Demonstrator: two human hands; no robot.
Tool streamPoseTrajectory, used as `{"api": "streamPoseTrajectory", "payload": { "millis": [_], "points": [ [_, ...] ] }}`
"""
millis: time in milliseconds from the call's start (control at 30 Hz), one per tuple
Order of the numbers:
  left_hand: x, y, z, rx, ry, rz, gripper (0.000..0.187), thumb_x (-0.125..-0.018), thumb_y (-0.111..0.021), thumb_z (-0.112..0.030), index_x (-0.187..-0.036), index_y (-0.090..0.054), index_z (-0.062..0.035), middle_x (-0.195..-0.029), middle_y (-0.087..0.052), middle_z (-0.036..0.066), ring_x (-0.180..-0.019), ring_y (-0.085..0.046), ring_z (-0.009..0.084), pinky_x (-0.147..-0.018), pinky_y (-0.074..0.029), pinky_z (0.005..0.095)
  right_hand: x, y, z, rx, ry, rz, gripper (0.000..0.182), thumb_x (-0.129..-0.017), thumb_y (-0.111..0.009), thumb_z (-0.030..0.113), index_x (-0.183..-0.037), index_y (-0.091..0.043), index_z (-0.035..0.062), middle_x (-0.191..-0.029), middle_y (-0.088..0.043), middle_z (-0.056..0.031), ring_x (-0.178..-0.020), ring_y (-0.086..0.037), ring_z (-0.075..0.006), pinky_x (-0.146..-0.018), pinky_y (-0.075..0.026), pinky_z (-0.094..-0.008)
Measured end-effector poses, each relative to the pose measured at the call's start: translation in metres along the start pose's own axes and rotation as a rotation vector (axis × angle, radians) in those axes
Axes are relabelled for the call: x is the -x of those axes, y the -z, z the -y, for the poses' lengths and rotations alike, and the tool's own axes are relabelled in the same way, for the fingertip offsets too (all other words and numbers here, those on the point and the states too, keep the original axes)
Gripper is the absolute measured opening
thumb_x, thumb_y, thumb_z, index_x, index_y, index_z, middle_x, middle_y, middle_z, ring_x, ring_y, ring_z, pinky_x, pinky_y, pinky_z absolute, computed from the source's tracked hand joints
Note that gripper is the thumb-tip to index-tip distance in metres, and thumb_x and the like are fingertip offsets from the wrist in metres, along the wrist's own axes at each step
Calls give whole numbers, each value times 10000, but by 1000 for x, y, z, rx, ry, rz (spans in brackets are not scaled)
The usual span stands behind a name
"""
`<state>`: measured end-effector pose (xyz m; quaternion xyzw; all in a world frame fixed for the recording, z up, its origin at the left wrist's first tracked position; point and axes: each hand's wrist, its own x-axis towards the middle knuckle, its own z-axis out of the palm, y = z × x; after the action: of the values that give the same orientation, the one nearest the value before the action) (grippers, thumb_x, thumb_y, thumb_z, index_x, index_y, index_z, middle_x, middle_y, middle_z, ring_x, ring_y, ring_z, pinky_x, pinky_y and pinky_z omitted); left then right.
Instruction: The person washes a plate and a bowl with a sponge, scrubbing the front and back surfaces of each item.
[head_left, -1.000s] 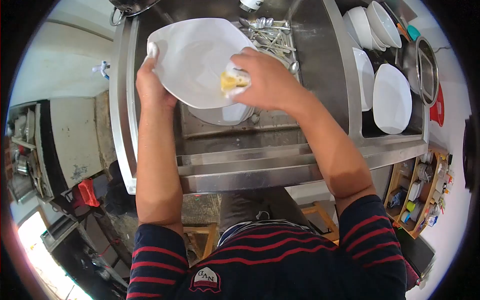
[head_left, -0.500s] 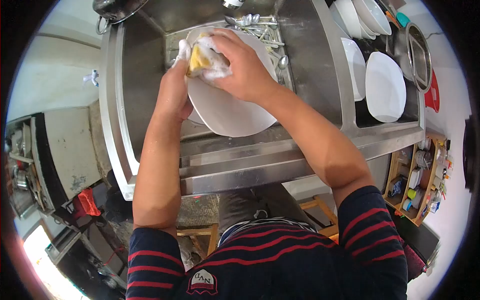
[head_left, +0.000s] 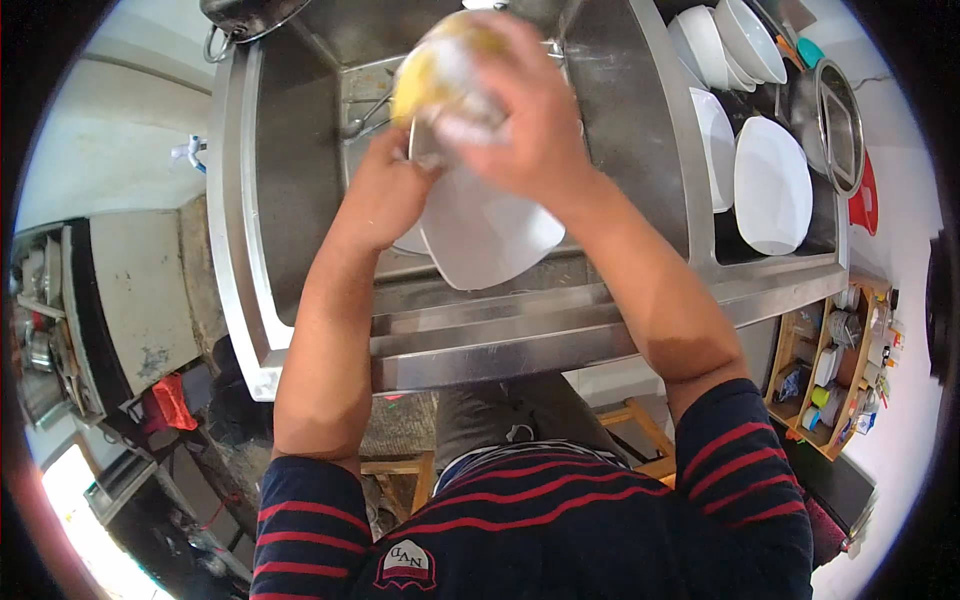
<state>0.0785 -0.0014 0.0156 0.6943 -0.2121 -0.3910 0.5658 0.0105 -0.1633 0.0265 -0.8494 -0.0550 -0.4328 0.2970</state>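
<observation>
A white plate [head_left: 490, 230] is held tilted over the metal sink [head_left: 630, 130]. My left hand [head_left: 390, 190] grips the plate's left edge, fingers closed on it. Blurred by motion, my right hand [head_left: 530, 110] is closed on a yellow sponge [head_left: 420, 82] covered in white foam, at the far part of the plate. The hands hide the plate's far edge. Some cutlery [head_left: 372, 112] lies in the sink behind my left hand.
On the right drainboard stand white bowls [head_left: 700, 45], white plates [head_left: 772, 187] and a metal strainer or pan [head_left: 838, 125]. A dark pot [head_left: 250, 15] sits at the sink's far left corner. Lower right is a wooden shelf [head_left: 820, 370] with small items.
My right hand with the sponge has moved up and right. The plate has shifted slightly and is tilted more steeply, and my left hand has moved right and lower with it.
</observation>
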Motion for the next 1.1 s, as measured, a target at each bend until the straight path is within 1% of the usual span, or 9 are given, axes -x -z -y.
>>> {"api": "streamPoseTrajectory", "payload": {
  "millis": [67,100,200,233,367,400,467,833,1100],
  "points": [
    [-1,-4,16,-272,-440,-79,402,-834,-566,-52,-1231,-536,4,-1147,-633,131,-1012,-615,243,-890,-459,347,0,-2,16,-18,105,36,418,-618,-755,272,-967,-658,64,-1168,-562,-160,-1036,-569,-342,-886,-446,-456],
    [0,-8,13,-246,-501,-105,334,-817,-529,-19,-1146,-580,11,-1075,-661,171,-1002,-630,297,-897,-458,375,0,-1,18,71,61,76,436,-601,-757,275,-981,-666,82,-1193,-555,-152,-1051,-563,-338,-889,-440,-457],
    [2,-8,6,-337,-249,-31,331,-780,-524,13,-1100,-603,25,-1011,-665,212,-991,-637,330,-899,-460,379,-4,10,2,228,32,84,406,-649,-712,296,-998,-692,90,-1147,-610,-146,-995,-600,-317,-833,-459,-418],
    [2,-8,5,-398,-260,-2,318,-849,-555,-15,-1164,-578,28,-1051,-665,102,-995,-579,162,-913,-431,324,-5,15,-4,105,-161,96,377,-681,-699,281,-977,-691,49,-1096,-626,-147,-952,-616,-308,-799,-472,-383],
    [4,-9,-3,-463,-320,-37,306,-859,-568,-20,-1159,-593,37,-1006,-674,94,-956,-581,152,-891,-439,309,-5,34,-40,87,-717,246,327,-786,-625,260,-917,-688,-32,-922,-661,-136,-775,-640,-242,-681,-483,-316],
    [4,-6,-3,-410,-323,-88,297,-871,-580,-36,-1159,-600,35,-994,-675,86,-945,-579,139,-876,-442,294,-2,36,-50,89,-720,245,327,-786,-625,260,-917,-688,-32,-922,-661,-136,-775,-640,-242,-681,-483,-316],
    [3,1,-4,-359,-327,-138,288,-883,-592,-52,-1159,-607,32,-982,-676,77,-933,-577,125,-861,-444,280,5,36,-67,-121,-996,255,342,-825,-587,267,-945,-681,-40,-902,-660,-110,-748,-625,-188,-663,-482,-318],
    [5,38,-22,82,-200,-561,251,-880,-637,-90,-1111,-626,8,-952,-660,56,-849,-598,134,-773,-468,263,14,27,-79,-602,-1315,-89,425,-878,-551,289,-1095,-597,-74,-1007,-653,-134,-833,-647,-219,-725,-505,-353],
    [-1,52,-18,361,-422,-842,379,-889,-545,2,-1261,-484,41,-1170,-587,173,-1035,-614,272,-872,-513,390,15,5,-50,-1032,-1410,-137,387,-904,-538,268,-1134,-563,-41,-1068,-617,-131,-920,-642,-239,-759,-536,-405]
  ]
}}
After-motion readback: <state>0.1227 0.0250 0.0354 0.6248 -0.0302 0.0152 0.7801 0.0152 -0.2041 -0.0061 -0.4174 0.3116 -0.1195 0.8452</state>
